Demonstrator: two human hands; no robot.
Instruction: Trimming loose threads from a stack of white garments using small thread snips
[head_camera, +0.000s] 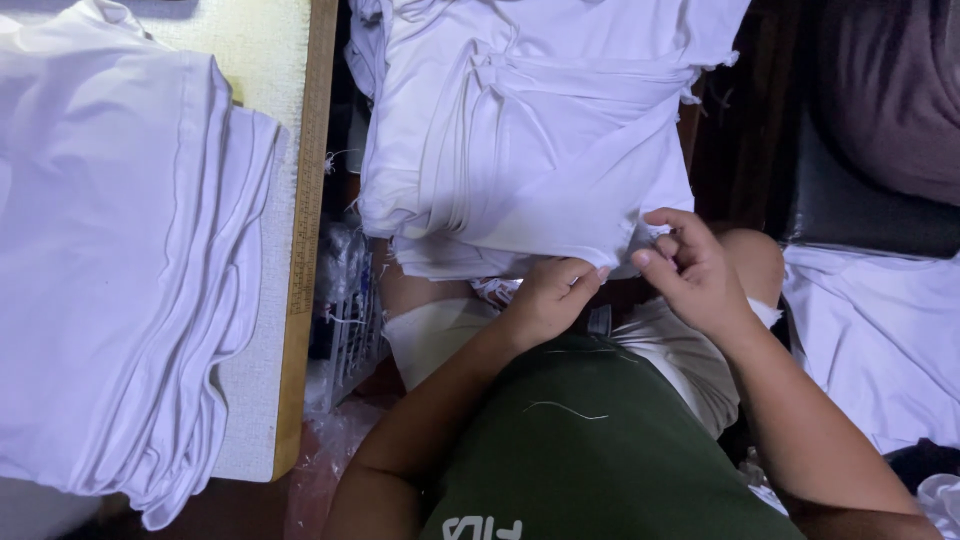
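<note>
My left hand (548, 298) rests at the near hem of the white garment bundle (530, 150) on my lap, fingers curled onto the fabric edge, probably to steady it. My right hand (690, 268) pinches the same hem at its right corner, thumb against fingertips; whether a thread sits between them is too small to tell. A plastic basket (350, 320) stands beside my knee, mostly hidden. Farther left, a folded white stack (120, 260) lies on the table (290, 150), cut off by the frame.

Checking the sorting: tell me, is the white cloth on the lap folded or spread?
Folded: the white cloth lies in stacked layers, edges showing.
</note>
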